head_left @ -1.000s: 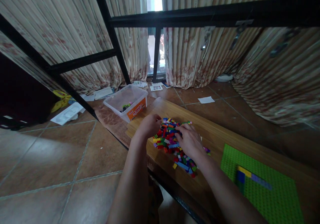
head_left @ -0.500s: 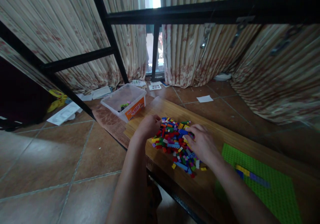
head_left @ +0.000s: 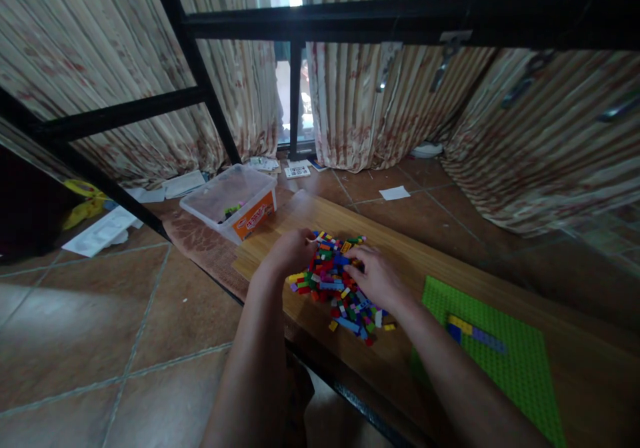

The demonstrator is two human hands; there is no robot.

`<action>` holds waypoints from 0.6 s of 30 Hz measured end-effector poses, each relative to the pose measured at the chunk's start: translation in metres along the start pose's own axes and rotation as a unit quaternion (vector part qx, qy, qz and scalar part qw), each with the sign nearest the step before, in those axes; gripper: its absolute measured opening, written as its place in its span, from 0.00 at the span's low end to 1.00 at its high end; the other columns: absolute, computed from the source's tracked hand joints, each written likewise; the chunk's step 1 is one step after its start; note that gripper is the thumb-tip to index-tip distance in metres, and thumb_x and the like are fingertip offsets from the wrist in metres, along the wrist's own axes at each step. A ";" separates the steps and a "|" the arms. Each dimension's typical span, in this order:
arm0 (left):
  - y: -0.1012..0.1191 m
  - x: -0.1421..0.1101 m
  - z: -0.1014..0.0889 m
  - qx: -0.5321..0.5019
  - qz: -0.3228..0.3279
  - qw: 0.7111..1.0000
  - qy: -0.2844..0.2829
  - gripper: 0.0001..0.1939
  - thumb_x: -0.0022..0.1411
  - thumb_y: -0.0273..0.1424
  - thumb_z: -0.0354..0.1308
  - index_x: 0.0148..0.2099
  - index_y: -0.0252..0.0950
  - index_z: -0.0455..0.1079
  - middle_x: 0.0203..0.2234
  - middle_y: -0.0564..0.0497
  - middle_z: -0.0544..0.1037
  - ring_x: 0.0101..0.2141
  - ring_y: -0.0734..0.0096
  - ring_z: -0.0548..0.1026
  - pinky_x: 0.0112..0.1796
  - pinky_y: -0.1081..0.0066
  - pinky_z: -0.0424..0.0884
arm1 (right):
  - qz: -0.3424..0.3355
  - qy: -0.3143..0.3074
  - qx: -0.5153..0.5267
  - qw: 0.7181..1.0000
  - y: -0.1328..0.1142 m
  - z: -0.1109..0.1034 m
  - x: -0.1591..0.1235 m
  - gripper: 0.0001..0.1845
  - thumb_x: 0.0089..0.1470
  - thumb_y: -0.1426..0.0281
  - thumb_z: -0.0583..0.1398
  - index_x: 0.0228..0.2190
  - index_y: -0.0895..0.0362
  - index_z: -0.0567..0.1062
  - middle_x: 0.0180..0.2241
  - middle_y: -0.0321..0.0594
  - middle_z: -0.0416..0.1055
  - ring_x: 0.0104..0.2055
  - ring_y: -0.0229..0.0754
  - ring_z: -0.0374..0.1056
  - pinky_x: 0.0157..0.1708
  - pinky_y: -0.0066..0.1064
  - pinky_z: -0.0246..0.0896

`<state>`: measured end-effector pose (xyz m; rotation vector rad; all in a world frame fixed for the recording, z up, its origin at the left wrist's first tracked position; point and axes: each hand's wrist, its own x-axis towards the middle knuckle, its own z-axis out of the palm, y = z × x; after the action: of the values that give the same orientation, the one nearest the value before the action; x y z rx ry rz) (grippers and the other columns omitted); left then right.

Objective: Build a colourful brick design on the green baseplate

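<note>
Bricks [head_left: 330, 286] of many colours lie in a loose pile on a wooden board [head_left: 400, 245], a few strays close to its near edge. Left hand [head_left: 290, 251] curls at the pile's left side; whether its fingers grip anything cannot be told. Right hand [head_left: 375, 275] reaches in from the right, fingers bent and low beside a blue brick [head_left: 341, 260]; a grip cannot be made out. Bare wood shows between the pile and the board's far edge, and between the pile and a green baseplate [head_left: 520, 361] on the right, partly behind the right forearm. Beyond the board's left end sits a clear tub [head_left: 220, 198]. Black metal bars [head_left: 360, 25] cross above.
</note>
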<state>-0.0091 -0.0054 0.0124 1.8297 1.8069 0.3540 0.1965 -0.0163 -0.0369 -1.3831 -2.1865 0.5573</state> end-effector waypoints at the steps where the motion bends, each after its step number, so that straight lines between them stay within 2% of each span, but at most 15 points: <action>1: -0.001 0.000 0.000 -0.003 0.008 1.000 -0.008 0.16 0.61 0.32 0.53 0.48 0.33 0.75 0.33 0.46 0.81 0.29 0.70 0.75 0.31 0.73 0.66 | -0.006 -0.006 -0.007 1.000 0.001 0.001 -0.002 0.09 0.56 0.72 0.59 0.39 0.55 0.77 0.41 0.43 0.75 0.47 0.46 0.67 0.50 0.39 0.60; 6: -0.006 -0.001 0.001 0.005 0.036 0.998 -0.054 0.19 0.54 0.34 0.60 0.49 0.33 0.74 0.36 0.47 0.80 0.32 0.67 0.76 0.31 0.73 0.67 | -0.027 -0.018 -0.053 0.998 0.017 -0.010 -0.027 0.08 0.58 0.70 0.58 0.39 0.55 0.77 0.42 0.42 0.75 0.47 0.47 0.66 0.49 0.41 0.60; 12: -0.003 -0.003 0.004 0.017 0.035 0.997 -0.069 0.32 0.45 0.32 0.69 0.54 0.35 0.70 0.39 0.47 0.80 0.37 0.62 0.77 0.35 0.71 0.70 | -0.028 -0.025 -0.105 0.994 0.035 -0.034 -0.048 0.08 0.57 0.70 0.58 0.37 0.55 0.77 0.42 0.43 0.75 0.47 0.48 0.66 0.49 0.42 0.60; 15: -0.001 -0.004 0.005 0.019 0.040 0.996 -0.074 0.33 0.43 0.32 0.70 0.54 0.35 0.70 0.40 0.46 0.80 0.38 0.62 0.77 0.35 0.71 0.70 | -0.006 -0.002 -0.114 0.993 0.028 -0.036 -0.046 0.08 0.57 0.71 0.58 0.39 0.55 0.76 0.42 0.43 0.74 0.46 0.49 0.66 0.49 0.42 0.60; 18: -0.001 -0.003 0.005 0.019 0.043 0.996 -0.077 0.33 0.42 0.33 0.70 0.53 0.34 0.70 0.39 0.46 0.80 0.37 0.62 0.77 0.35 0.71 0.70 | 0.021 0.020 -0.104 0.994 0.007 -0.026 -0.038 0.09 0.56 0.71 0.58 0.39 0.55 0.76 0.41 0.43 0.75 0.44 0.49 0.67 0.47 0.41 0.61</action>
<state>-0.0075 -0.0091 0.0083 1.9103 1.6449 0.2048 0.2309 -0.0456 -0.0271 -1.5345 -2.2388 0.3195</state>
